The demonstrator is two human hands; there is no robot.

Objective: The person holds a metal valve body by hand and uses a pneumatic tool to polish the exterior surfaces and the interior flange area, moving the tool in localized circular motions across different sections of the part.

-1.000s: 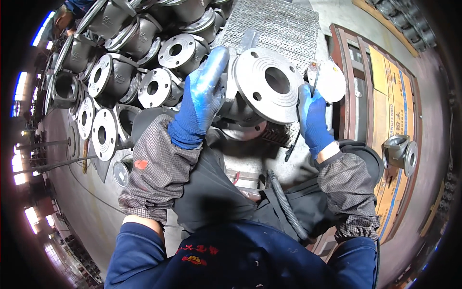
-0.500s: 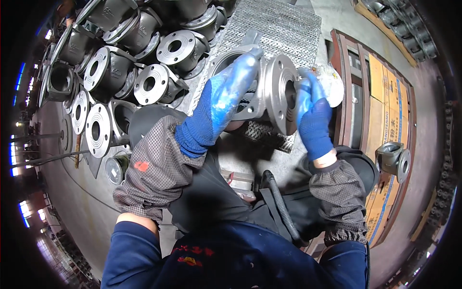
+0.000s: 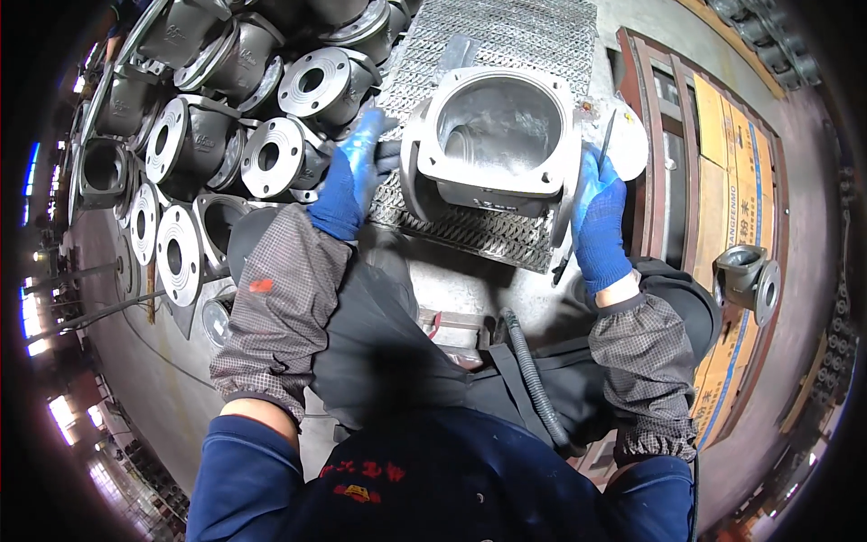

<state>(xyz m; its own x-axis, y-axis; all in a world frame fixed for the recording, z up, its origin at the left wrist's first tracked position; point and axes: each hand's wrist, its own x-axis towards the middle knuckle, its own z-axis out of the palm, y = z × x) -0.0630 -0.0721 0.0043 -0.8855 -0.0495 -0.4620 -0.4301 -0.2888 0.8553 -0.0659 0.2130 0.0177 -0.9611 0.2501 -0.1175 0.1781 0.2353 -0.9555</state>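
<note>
A: Valve body (image 3: 501,131)?
B: Metal. Rim smooth with a soft shine, outer wall darker, matt.
A: Left glove (image 3: 348,181), right glove (image 3: 598,221)?
B: Both blue knit at the wrist, glossy coating over the fingers.
A: Patterned sheet (image 3: 515,32)?
B: Looks metal, rough, bright.
A: Sleeve cover (image 3: 289,312)?
B: Checked cloth, matt.
A: Hose (image 3: 533,379)?
B: Ribbed, plastic-looking.
A: Cardboard (image 3: 733,217)?
B: Paper, smooth, mostly matt.
</note>
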